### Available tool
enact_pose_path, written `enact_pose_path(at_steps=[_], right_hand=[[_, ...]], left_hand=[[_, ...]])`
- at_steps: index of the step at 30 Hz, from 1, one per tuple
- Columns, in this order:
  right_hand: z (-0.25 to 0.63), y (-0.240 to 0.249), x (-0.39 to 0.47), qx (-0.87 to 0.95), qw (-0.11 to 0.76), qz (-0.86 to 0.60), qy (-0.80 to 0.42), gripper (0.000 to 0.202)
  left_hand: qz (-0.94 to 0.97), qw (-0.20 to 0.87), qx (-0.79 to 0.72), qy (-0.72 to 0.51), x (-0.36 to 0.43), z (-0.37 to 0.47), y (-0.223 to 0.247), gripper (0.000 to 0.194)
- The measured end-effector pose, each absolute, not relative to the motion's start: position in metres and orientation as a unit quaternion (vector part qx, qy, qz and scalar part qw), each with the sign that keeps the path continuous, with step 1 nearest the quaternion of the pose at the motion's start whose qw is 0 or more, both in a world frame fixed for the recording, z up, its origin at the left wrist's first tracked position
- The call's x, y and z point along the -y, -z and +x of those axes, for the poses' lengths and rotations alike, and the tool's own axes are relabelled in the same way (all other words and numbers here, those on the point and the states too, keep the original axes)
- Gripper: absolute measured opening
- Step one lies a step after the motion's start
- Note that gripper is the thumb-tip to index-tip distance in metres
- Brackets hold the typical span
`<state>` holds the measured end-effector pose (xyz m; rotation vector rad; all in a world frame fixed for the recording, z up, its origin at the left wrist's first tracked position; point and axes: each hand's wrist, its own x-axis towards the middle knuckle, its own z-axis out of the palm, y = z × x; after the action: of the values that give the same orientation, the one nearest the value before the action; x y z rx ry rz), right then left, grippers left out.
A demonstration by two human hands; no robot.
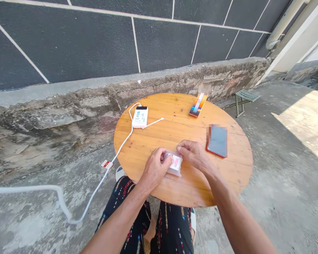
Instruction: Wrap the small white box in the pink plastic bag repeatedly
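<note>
Near the front of the round wooden table (159, 141), a small white packet in clear plastic wrap (175, 162) with a pink-and-white label lies between my hands. My left hand (158, 164) is closed on its left side, the thumb pressing on top. At its upper right corner, my right hand (192, 152) pinches thumb and forefinger together at the edge of the wrap. How much of the plastic sits between those fingertips is too small to make out.
A white power bank (140, 117) with a white cable (123, 144) lies at the back left. An orange-and-blue box (198, 105) stands at the back, and a phone in a red case (217, 141) at the right. A folding stool (246, 97) is beyond the table, near the wall (164, 42).
</note>
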<state>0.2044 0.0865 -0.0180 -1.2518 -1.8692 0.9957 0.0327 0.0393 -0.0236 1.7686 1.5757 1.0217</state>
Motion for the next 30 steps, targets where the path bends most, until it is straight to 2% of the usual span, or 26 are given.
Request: enact_pose_path(at_steps=[6, 11, 19, 25, 30], right_hand=[[0.202, -0.003, -0.073, 0.756, 0.290, -0.495, -0.315, 0.022], [0.198, -0.010, -0.063, 0.777, 0.270, -0.494, -0.283, 0.023], [0.191, -0.017, -0.044, 0.838, 0.226, -0.475, -0.142, 0.025], [0.190, -0.027, -0.029, 0.885, 0.110, -0.452, -0.023, 0.025], [0.188, -0.025, -0.019, 0.898, 0.025, -0.430, 0.090, 0.024]], left_hand=[[0.651, 0.274, -0.579, -0.407, -0.038, 0.035, 0.028, 0.017], [0.656, 0.242, -0.577, -0.422, -0.039, 0.038, 0.034, 0.010], [0.663, 0.198, -0.580, -0.429, -0.036, 0.042, 0.038, 0.006], [0.678, 0.167, -0.579, -0.421, -0.034, 0.042, 0.039, 0.016], [0.680, 0.157, -0.579, -0.421, -0.033, 0.042, 0.040, 0.017]])
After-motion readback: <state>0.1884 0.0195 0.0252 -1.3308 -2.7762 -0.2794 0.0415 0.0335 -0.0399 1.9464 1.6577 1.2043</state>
